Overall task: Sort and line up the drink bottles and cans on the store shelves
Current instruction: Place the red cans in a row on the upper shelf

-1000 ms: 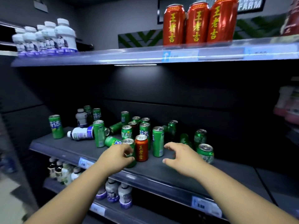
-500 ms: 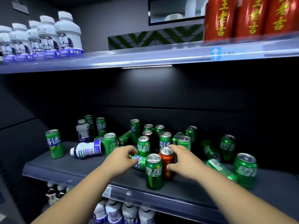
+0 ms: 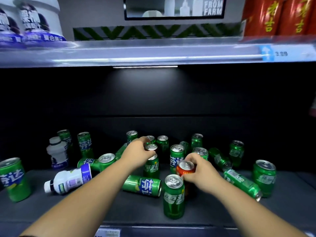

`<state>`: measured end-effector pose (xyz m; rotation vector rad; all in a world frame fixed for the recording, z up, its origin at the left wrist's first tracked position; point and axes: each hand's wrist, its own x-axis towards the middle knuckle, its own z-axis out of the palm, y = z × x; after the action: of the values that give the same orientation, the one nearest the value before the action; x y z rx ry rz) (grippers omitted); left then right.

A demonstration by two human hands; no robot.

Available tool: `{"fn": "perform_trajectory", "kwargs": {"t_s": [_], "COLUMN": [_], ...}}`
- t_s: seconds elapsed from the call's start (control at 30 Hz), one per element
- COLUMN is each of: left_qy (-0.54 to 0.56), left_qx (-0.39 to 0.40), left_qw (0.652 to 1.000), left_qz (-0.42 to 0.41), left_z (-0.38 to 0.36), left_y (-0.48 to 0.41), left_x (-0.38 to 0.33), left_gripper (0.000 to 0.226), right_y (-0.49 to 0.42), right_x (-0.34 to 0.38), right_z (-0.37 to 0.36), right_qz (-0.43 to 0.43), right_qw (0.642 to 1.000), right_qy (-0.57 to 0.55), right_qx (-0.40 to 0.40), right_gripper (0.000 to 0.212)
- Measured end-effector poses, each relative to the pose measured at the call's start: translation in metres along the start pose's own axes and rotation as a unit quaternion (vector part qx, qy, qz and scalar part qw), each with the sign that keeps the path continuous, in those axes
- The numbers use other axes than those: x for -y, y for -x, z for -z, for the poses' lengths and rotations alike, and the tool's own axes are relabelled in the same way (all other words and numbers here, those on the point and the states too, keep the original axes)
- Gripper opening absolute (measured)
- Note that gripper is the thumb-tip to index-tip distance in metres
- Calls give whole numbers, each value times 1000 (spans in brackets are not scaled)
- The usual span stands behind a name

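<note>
Several green cans stand or lie jumbled on the dark middle shelf [image 3: 213, 218]. Among them is one red can [image 3: 184, 170], upright just behind a green can [image 3: 173, 197] at the front. My right hand [image 3: 200, 173] grips that red can from the right, fingers curled over its rim. Farther back, my left hand [image 3: 137, 153] curls round the top of a small can [image 3: 151, 147] in the middle of the cluster; its body is mostly hidden, so I cannot tell its colour. A green can [image 3: 142, 185] lies on its side under my left forearm.
A white bottle [image 3: 68, 181] lies on its side at the left, and another white bottle [image 3: 57, 153] stands behind it. The upper shelf [image 3: 153, 53] holds white bottles [image 3: 37, 21] at left and tall red cans [image 3: 277, 16] at right. A price tag [image 3: 107, 233] marks the shelf's front edge.
My view has moved closer to the shelf. My left hand has reached deeper, from a front can to a can farther back. My right hand has closed round the red can.
</note>
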<state>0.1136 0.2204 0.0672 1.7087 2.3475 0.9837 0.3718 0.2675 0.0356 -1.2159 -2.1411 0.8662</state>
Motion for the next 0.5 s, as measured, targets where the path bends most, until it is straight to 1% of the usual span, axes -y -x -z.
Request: {"fn": "perform_trajectory", "kwargs": {"t_s": [0.07,0.13,0.2,0.27,0.4,0.5], "left_qy": [18,25,19,8,-11,-5], "left_qx": [5,20,46,64,84,70], "left_qw": [1000,999,997,995,992,993], "left_qz": [13,33,51,71,99,99], "left_z": [-7,-16,-26,-38,-57,-61], "left_y": [-13,-25,-39,-50,-69,-79], "left_x": [-1,-1,-2,-2,-2,5], "left_gripper": [60,66,75,79,68,62], "right_y": [0,-4,-8,-12,-22,-26], "right_x": [9,18,28,35,42,43], "right_z": [7,12,14,15,11,6], "right_qz": [-8,-3,8,20,30,40], "right_qw": [999,998,998,998,997,995], "right_qy": [-16,-24,-19,-14,-23,-37], "right_qx": [-32,-55,-60,-64,-72,-80], "right_gripper": [55,63,61,58,67,70]}}
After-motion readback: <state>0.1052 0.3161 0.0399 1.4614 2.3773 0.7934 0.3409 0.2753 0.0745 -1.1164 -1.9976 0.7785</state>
